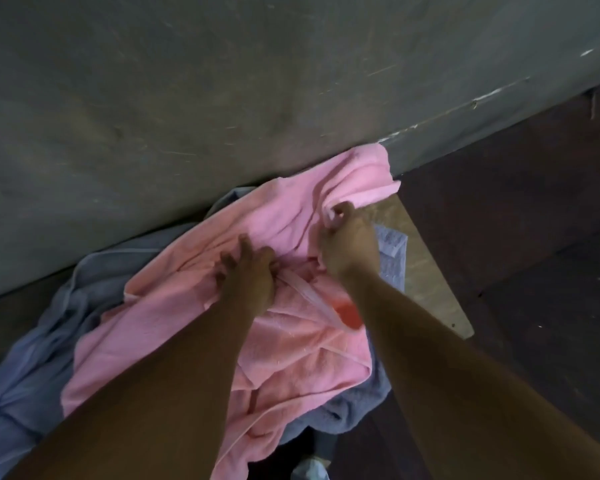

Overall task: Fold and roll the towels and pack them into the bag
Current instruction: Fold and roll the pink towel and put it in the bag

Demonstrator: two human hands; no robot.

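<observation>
1. The left hand (pixel 248 271) was bare, its fingers blurred in the head view.
2. The right hand (pixel 349 245) was bare as well.
3. The left forearm (pixel 160 375) and the right forearm (pixel 440 358) were uncovered down to the frame's lower edge.

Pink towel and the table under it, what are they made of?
The pink towel looks like soft, fuzzy terry cloth, probably cotton: it wrinkles and folds limply. The table looks like pale bare wood or plywood, matte, with faint grain and a hard straight edge; blur leaves it uncertain.
</observation>
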